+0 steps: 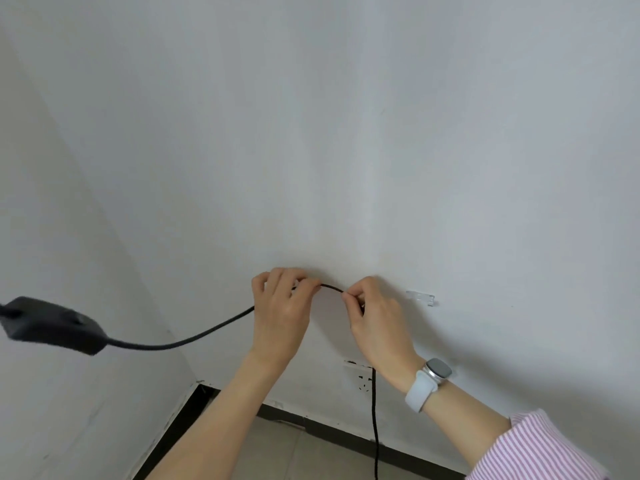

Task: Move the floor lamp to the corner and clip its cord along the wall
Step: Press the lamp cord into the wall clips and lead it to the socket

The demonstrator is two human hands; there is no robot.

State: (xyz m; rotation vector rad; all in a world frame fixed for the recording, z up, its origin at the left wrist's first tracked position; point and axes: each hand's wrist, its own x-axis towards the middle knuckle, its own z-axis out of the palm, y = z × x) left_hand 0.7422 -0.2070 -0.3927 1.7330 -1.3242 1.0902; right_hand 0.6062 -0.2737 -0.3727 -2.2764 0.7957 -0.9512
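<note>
A black lamp cord [194, 337] runs from an inline switch box [52, 325] at the left up to my hands against the white wall. My left hand [282, 310] pinches the cord at its fingertips. My right hand [372, 313] pinches the same cord a short way to the right, so a small arch of cord spans between them. From my right hand the cord drops past a wall socket [362, 377] to the floor. A clear plastic clip [420, 296] is stuck on the wall just right of my right hand. The lamp itself is out of view.
Two white walls meet in a corner [199, 382] at the lower left, with a dark skirting board [339, 431] along the base. Beige floor tiles [277, 455] lie below. A pale watch [429, 379] is on my right wrist.
</note>
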